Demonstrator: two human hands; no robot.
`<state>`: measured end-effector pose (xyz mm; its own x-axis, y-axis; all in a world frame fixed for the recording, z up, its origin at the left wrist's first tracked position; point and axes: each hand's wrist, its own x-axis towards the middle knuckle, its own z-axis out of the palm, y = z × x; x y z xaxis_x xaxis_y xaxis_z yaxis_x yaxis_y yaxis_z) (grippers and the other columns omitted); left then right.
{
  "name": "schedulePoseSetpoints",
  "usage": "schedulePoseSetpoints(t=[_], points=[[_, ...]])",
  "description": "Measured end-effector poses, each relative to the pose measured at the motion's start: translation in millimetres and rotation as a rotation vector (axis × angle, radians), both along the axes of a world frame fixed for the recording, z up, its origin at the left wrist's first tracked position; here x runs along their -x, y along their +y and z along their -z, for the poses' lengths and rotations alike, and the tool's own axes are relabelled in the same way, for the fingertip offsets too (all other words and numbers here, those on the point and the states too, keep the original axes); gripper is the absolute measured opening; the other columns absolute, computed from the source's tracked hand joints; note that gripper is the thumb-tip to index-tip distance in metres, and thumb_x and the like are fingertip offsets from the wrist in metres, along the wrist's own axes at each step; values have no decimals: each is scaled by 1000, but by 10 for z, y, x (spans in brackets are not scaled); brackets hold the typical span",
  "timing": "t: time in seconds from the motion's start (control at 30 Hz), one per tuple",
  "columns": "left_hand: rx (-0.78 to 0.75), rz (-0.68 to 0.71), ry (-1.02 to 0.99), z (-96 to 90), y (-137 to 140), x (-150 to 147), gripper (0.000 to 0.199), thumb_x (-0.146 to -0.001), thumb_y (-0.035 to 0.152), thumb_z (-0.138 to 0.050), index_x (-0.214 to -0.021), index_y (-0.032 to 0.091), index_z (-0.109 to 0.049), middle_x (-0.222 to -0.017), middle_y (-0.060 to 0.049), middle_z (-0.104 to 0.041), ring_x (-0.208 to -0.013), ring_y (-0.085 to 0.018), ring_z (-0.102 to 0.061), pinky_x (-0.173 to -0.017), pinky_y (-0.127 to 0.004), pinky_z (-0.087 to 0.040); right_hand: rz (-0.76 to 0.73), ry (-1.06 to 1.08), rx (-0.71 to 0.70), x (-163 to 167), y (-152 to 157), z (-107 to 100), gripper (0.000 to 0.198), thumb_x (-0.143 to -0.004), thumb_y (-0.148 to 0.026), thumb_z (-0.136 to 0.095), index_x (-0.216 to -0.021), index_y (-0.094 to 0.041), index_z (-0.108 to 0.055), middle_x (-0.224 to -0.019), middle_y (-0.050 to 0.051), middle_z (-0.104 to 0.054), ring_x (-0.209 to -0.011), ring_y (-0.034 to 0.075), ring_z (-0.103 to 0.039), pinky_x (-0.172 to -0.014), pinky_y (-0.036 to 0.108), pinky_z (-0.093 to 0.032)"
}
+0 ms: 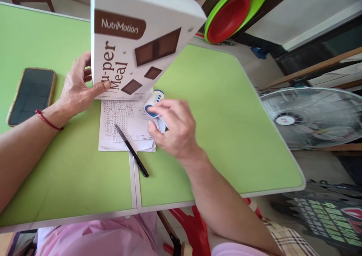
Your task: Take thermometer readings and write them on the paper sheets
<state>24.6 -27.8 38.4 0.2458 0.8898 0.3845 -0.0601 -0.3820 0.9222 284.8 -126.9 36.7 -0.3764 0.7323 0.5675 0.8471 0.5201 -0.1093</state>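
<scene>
My left hand (77, 86) grips the lower left edge of a white NutriMotion meal box (118, 59), its thumb on the printed front. The box stands up from the table, tilted, over the top part of some handwritten papers (115, 116). My right hand (177, 125) is slightly blurred, with thumb and forefinger apart. Its forefinger overlaps a small white device with blue trim and blue dots (157, 96); whether they touch I cannot tell. A black pen (131, 150) lies slanting across the lower papers and the table's seam.
The green folding table (226, 135) has a pale metal rim. A phone in a yellowish case (32, 93) lies at the left. Past the right edge stand a fan (311, 116) and a green basin (258, 3) with a red bowl (229, 20).
</scene>
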Motion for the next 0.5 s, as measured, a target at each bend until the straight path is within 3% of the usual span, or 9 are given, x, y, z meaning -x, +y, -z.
schedulePoseSetpoints(t=[0.1,0.17,0.23,0.3,0.37,0.5], points=[[-89,-27,61,-20,-42,-33,51,-80,63,-81,-108,23,-68,-110,-3,-72,-104,-29,-64,-88,-46,-54,376,-60,242,-178,99,-25,45,-78,-34,-70,-116,-12,-66,-112,19,-66,-101,34,-62,-82,48,-53],[-69,-30,85,-30,-59,-54,48,-84,64,-77,-105,22,-71,-106,-5,-73,-100,-30,-66,-84,-45,-55,468,-85,489,-272,156,-46,40,-79,-38,-66,-110,-13,-67,-104,17,-68,-89,31,-65,-73,42,-52],[-50,-32,123,-23,-62,-61,46,-84,63,-76,-102,21,-73,-102,-6,-73,-97,-31,-68,-80,-43,-55,488,-50,632,-331,195,-70,30,-81,-39,-63,-100,-17,-69,-93,12,-70,-78,25,-64,-66,36,-49],[-45,-27,122,-3,-57,-60,45,-85,62,-76,-105,22,-75,-104,-7,-74,-98,-31,-69,-80,-42,-55,519,42,583,-364,212,-93,29,-79,-42,-66,-96,-19,-69,-91,10,-71,-76,24,-64,-64,35,-49],[-15,-4,75,18,-51,-60,45,-88,61,-74,-110,23,-75,-112,-7,-74,-105,-32,-69,-84,-42,-56,537,171,437,-378,206,-113,34,-76,-45,-69,-99,-19,-68,-93,11,-70,-79,26,-64,-65,37,-50],[92,11,-12,31,-41,-81,53,-83,68,-74,-110,22,-75,-113,-7,-73,-109,-35,-68,-82,-41,-58,350,566,194,-304,129,-144,26,-79,-47,-67,-87,-23,-64,-77,5,-65,-68,20,-59,-61,37,-50]])
